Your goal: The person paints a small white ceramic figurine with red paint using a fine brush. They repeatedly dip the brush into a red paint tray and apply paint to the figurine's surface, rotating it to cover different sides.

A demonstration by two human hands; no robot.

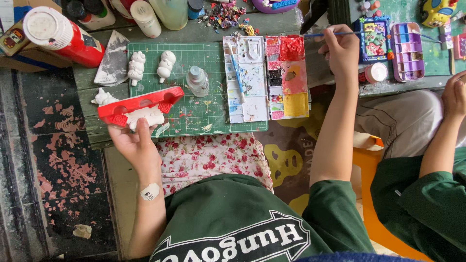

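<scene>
My left hand (pixel 137 143) holds a white plaster figure whose top is painted red (pixel 141 105), at the near left edge of a green cutting mat (pixel 194 116). My right hand (pixel 341 48) is raised to the right of the mat and grips a thin blue-handled brush (pixel 320 35) that points left over a paint palette. The palette (pixel 286 77) shows red, pink, black and yellow patches. Beside it lies a white mixing tray (pixel 247 82) with another brush (pixel 236 70) resting on it.
Two unpainted white figures (pixel 136 67) (pixel 166 65) and a small clear bottle (pixel 197 80) sit on the mat. A red-and-white bottle (pixel 60 35) lies at the back left. Another person's hand (pixel 454 97) is at the right, near a purple palette (pixel 407 51) and a painted frame (pixel 374 39).
</scene>
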